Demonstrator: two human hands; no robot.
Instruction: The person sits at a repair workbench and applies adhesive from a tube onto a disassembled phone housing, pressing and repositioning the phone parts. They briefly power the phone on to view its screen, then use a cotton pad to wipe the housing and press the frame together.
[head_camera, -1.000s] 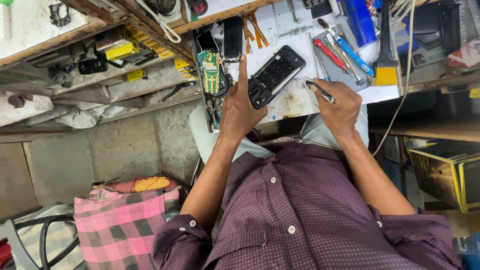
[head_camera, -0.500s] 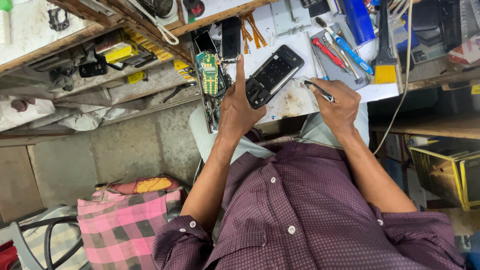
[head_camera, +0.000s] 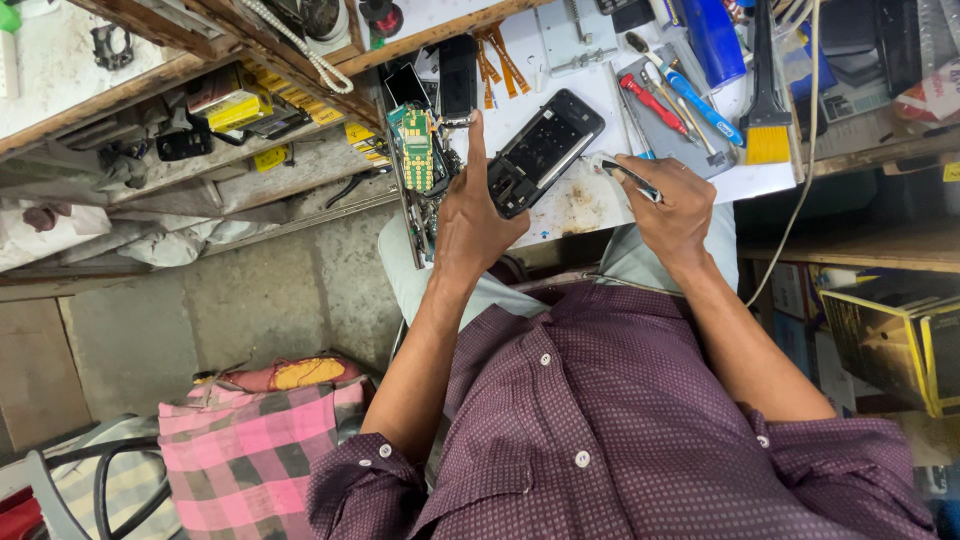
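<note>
Almost no change over the last second: both hands sit where they were, the phone at the same tilt, only a slight shift of the camera — so the work reads as paused at the same step, tool tip not yet into the phone. Nearest the camera: maroon dotted shirt (head_camera: 640, 420), forearms running up to the bench edge. Left hand (head_camera: 478, 225) is wrapped round the lower end of the opened black phone (head_camera: 545, 152), thumb and curled fingers gripping its edge, index finger stretched straight up along its left side; phone is lifted at a slant just over the white work mat (head_camera: 575, 205). Right hand (head_camera: 672, 205) is closed in a pinch on a thin dark-handled tool (head_camera: 625, 175), tip pointing left toward the phone's right edge, close but I can't tell if it touches. Just beside the left hand, a green circuit board (head_camera: 416, 148) stands on the bench edge. Further back: a second dark phone (head_camera: 459, 78), orange flex ribbons (head_camera: 497, 62), red screwdriver (head_camera: 652, 103), blue-handled tool (head_camera: 700, 103), and a yellow-bristled brush (head_camera: 767, 125) at the far right.
</note>
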